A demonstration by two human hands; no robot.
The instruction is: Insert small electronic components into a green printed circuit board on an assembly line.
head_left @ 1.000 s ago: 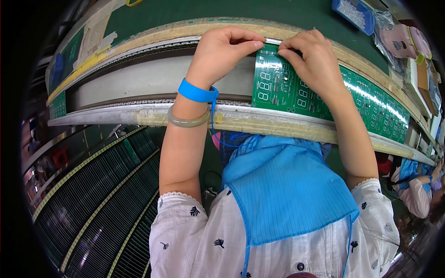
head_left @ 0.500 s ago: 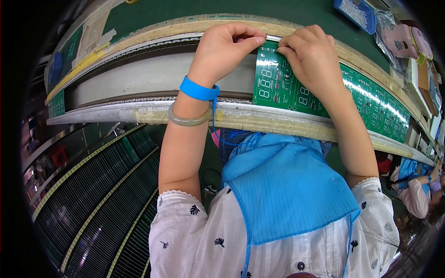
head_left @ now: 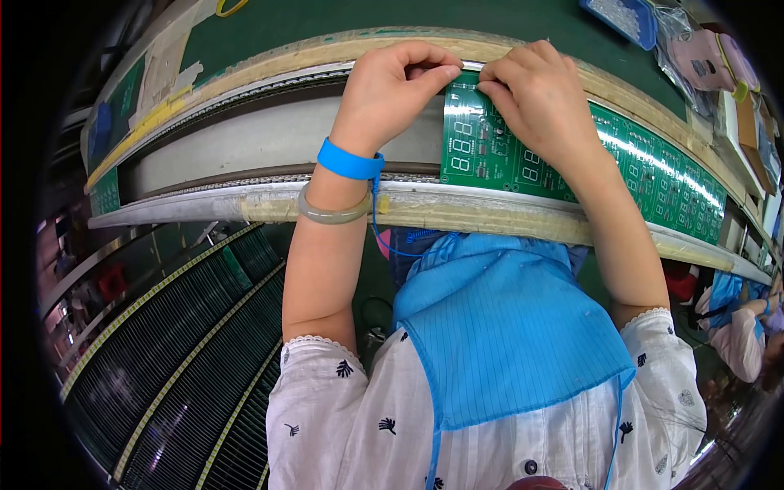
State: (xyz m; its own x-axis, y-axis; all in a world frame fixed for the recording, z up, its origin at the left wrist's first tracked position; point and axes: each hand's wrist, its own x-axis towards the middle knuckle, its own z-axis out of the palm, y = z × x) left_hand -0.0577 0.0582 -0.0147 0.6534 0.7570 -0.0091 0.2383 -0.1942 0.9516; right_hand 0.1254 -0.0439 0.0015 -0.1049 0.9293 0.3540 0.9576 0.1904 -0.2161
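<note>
A row of green printed circuit boards [head_left: 633, 172] with white digit displays lies between the metal rails. My left hand [head_left: 384, 94] is closed in a pinch at the top left corner of the leftmost circuit board [head_left: 462, 167]. What its fingertips hold, if anything, is too small to make out. Over the upper part of the same board, my right hand [head_left: 543, 98] is closed too, with thumb and forefinger together near the board's top edge. Whatever is between them is hidden. A blue wrist strap [head_left: 349, 160] with a coiled cord and a grey bangle [head_left: 333, 214] are on my left arm.
The long rail track [head_left: 269, 131] runs across in front of me, with a wooden edge. A blue tray [head_left: 625, 20] of small clear parts and a pink pouch [head_left: 704, 61] stand at the back right. Racks of boards [head_left: 196, 351] are at the lower left. Another person [head_left: 735, 339] is at the far right.
My right hand appears slightly further left, its fingers still near the board's top edge. My left hand stays pinched at the corner. The whole view has shifted a little.
</note>
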